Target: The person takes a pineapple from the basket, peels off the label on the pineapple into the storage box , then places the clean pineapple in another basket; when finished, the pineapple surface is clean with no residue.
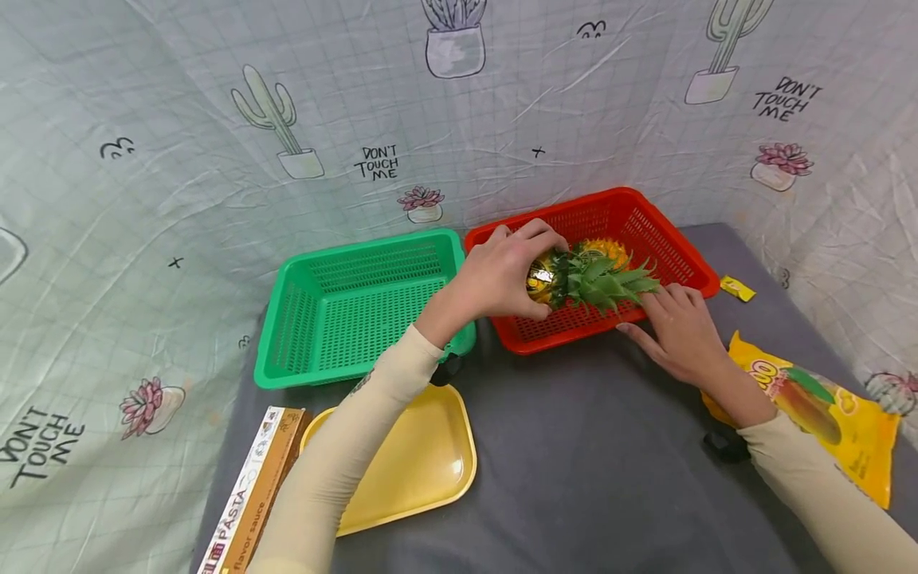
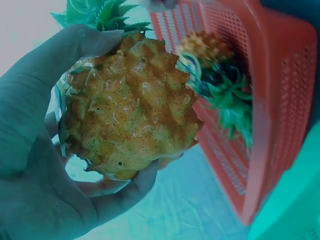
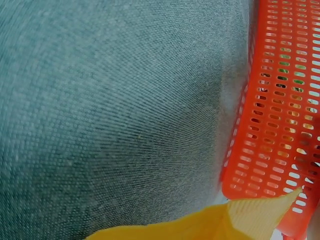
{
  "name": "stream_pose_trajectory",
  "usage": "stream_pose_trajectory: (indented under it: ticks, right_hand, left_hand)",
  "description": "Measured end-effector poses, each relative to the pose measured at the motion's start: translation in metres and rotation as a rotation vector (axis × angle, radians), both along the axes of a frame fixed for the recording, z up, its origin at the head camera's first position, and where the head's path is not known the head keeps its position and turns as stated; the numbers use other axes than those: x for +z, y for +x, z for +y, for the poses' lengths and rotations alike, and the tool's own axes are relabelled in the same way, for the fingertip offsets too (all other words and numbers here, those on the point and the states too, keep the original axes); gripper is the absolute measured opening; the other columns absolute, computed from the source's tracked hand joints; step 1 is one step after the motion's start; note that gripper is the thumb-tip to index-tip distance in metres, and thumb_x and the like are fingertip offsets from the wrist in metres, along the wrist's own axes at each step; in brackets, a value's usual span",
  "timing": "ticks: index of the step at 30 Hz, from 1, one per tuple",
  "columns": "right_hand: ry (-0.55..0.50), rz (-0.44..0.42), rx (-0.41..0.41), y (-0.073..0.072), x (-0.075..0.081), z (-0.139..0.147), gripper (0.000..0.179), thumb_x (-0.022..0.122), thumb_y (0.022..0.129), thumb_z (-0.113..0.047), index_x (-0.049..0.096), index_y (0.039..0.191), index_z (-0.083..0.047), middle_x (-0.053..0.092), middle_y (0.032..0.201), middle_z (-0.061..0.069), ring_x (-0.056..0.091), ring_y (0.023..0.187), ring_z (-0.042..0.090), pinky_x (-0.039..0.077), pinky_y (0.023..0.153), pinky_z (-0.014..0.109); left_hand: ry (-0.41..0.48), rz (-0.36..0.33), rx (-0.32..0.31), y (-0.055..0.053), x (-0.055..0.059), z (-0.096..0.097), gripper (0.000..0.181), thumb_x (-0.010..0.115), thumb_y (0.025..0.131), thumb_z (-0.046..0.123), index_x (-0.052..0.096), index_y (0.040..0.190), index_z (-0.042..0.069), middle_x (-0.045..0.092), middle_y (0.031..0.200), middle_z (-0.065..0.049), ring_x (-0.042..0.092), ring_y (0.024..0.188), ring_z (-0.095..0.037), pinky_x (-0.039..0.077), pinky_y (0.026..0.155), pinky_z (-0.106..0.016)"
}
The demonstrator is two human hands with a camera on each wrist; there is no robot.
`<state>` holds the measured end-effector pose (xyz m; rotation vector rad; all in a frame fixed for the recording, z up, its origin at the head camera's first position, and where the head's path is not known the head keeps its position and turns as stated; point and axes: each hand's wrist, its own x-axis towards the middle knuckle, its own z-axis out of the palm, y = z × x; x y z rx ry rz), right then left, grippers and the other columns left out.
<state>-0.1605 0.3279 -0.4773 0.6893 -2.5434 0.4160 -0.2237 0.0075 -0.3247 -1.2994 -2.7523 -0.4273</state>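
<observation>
My left hand [image 1: 502, 271] grips a small wrapped pineapple [image 2: 130, 105] round its body, above the red basket [image 1: 555, 338]. The fruit lies sideways in the head view, its green leafy crown [image 1: 606, 281] pointing right. A second pineapple [image 2: 206, 50] rests inside the basket, partly covered by the first in the head view. My right hand [image 1: 677, 335] holds the basket's front right rim, fingers over the inner side and thumb outside, close to the crown's tip. The right wrist view shows the basket's slotted wall [image 3: 272, 135], but hardly any of that hand.
A green basket [image 1: 287, 335] stands left of the red one. Nearer are a yellow tray [image 1: 423, 462] and a pasta box [image 1: 251, 494], partly behind my left sleeve. On the right lie a yellow mango-print bag [image 1: 832, 414] and a small yellow packet [image 1: 737, 288]. A printed cloth hangs behind.
</observation>
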Motion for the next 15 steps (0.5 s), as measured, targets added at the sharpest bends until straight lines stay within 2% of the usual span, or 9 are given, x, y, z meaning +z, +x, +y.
stream_pose_trajectory:
  ticks: [2, 4, 8, 12, 15]
  right_hand:
    - [-0.005, -0.021, -0.002, 0.001, 0.001, -0.001, 0.044, 0.068, 0.100, -0.043, 0.064, 0.108, 0.000, 0.063, 0.102, 0.020, 0.050, 0.104, 0.046, 0.033, 0.097, 0.064]
    - [-0.003, -0.041, -0.003, 0.002, 0.002, -0.001, 0.043, 0.067, 0.102, -0.042, 0.068, 0.113, 0.000, 0.065, 0.109, 0.022, 0.050, 0.107, 0.047, 0.032, 0.099, 0.065]
    - [0.012, -0.049, 0.000, 0.004, 0.002, 0.000, 0.059, 0.045, 0.110, -0.054, 0.067, 0.121, 0.000, 0.060, 0.120, 0.025, 0.048, 0.111, 0.049, 0.031, 0.099, 0.067]
    - [0.017, -0.020, 0.001, 0.005, 0.004, -0.003, 0.068, 0.029, 0.111, -0.061, 0.058, 0.109, 0.000, 0.054, 0.105, 0.020, 0.048, 0.100, 0.046, 0.032, 0.094, 0.065]
    - [0.014, -0.013, 0.009, 0.005, 0.007, -0.005, 0.069, 0.026, 0.111, -0.064, 0.055, 0.103, -0.001, 0.053, 0.098, 0.017, 0.048, 0.095, 0.045, 0.033, 0.091, 0.064]
  left_hand:
    - [0.005, -0.003, 0.003, 0.010, 0.004, -0.002, 0.073, 0.089, 0.076, 0.047, 0.059, 0.140, 0.029, 0.050, 0.141, 0.011, 0.047, 0.104, -0.021, 0.048, 0.067, -0.030]
    - [0.013, -0.004, 0.004, 0.021, 0.007, -0.005, 0.072, 0.089, 0.075, 0.045, 0.060, 0.139, 0.029, 0.051, 0.141, 0.011, 0.047, 0.102, -0.021, 0.048, 0.063, -0.031]
    - [0.036, -0.010, -0.001, 0.041, 0.010, -0.009, 0.070, 0.088, 0.075, 0.043, 0.061, 0.138, 0.029, 0.051, 0.140, 0.011, 0.046, 0.099, -0.020, 0.047, 0.058, -0.030]
    - [0.065, -0.021, -0.013, 0.059, 0.009, -0.015, 0.071, 0.089, 0.075, 0.044, 0.062, 0.138, 0.028, 0.052, 0.138, 0.010, 0.045, 0.097, -0.020, 0.046, 0.053, -0.030]
    - [0.088, -0.032, -0.025, 0.071, 0.006, -0.019, 0.070, 0.090, 0.074, 0.041, 0.063, 0.138, 0.027, 0.052, 0.136, 0.009, 0.044, 0.096, -0.020, 0.045, 0.051, -0.030]
